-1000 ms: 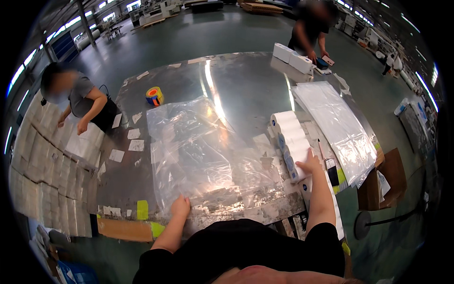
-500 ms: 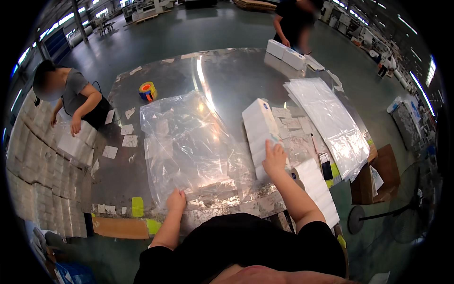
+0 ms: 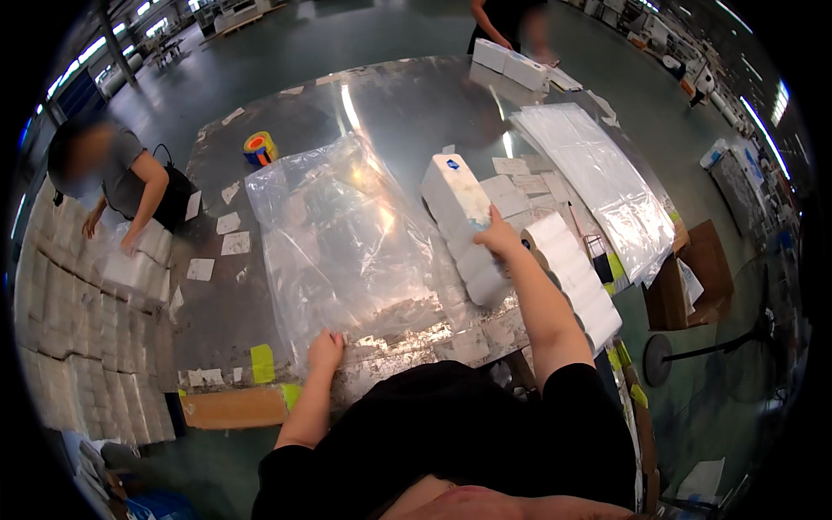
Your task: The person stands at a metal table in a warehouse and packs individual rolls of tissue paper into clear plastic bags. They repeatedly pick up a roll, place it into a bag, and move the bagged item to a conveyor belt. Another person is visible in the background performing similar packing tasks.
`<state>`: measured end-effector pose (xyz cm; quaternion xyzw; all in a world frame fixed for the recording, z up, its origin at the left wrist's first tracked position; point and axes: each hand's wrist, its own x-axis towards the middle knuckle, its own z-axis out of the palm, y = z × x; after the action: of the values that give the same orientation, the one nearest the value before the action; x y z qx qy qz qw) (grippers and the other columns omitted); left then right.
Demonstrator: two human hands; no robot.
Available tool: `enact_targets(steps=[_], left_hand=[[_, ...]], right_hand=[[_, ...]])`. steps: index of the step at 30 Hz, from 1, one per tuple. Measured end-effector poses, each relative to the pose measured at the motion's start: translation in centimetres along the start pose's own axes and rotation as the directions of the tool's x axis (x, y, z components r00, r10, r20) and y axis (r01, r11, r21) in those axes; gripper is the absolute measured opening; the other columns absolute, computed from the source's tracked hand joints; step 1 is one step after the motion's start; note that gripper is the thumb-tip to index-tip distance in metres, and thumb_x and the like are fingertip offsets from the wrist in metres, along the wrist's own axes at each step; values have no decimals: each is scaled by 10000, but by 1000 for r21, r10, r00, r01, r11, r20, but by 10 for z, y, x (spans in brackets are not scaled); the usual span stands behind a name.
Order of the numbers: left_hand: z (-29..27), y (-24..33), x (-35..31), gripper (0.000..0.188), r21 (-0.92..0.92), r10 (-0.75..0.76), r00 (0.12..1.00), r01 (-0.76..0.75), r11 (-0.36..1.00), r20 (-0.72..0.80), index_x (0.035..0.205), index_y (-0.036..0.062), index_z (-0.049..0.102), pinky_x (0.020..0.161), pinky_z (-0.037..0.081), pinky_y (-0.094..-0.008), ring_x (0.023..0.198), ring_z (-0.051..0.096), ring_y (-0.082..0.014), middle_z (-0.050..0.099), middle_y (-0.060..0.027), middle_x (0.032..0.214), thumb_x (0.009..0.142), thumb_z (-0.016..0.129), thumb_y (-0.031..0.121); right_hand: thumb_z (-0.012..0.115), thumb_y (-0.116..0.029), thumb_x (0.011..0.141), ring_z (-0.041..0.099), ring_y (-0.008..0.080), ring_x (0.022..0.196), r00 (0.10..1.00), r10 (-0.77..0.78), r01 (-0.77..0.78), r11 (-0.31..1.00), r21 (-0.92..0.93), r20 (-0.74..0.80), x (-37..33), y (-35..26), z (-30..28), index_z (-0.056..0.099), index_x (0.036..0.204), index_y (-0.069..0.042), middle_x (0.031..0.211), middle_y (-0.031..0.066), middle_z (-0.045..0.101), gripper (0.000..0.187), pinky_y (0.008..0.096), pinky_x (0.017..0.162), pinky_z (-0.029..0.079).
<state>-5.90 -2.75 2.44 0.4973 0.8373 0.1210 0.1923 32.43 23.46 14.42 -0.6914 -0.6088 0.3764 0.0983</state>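
Note:
A clear plastic bag lies flat in front of me on the metal-topped table. My left hand is closed at the bag's near edge, fingertips pinching the film. To the right of the bag lies a long white wrapped pack of rolls with a small blue mark on its far end. My right hand grips this pack along its right side, the thumb on top and the other fingers partly hidden. A second white pack of rolls lies just right of my right forearm.
A stack of clear bags lies at the right. Yellow-orange tape rolls sit far left. One co-worker handles white packs beside a tall pile; another stands at the far edge. A cardboard box and a fan stand right.
My right hand has gone from spread fingers on the pack's top to a grip on its side. The left hand stays at the bag's near edge. The whole view has shifted somewhat.

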Motion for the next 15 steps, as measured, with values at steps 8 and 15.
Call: enact_targets(steps=[8,15], left_hand=[[-21,-1,31,193,-164,140,986,-154,974,-92,866,38,558,697,449,-459,789,569,-384,587,-179,790,836,556,229],[-127,82,43,319,-367,210,956,-275,889,-207,1147,57,556,617,445,-418,686,579,-337,588,-176,753,842,532,148]], right_hand=[[598,-332,816,571,282,1052,935,-48,-336,206,919,353,-133,112,-15,492,1259,-24,1183,159,579,550,394,886,472],[589,-325,831,551,281,1080,792,-134,-578,146,803,595,-199,164,12,460,1285,-31,1215,159,553,556,396,896,464]])
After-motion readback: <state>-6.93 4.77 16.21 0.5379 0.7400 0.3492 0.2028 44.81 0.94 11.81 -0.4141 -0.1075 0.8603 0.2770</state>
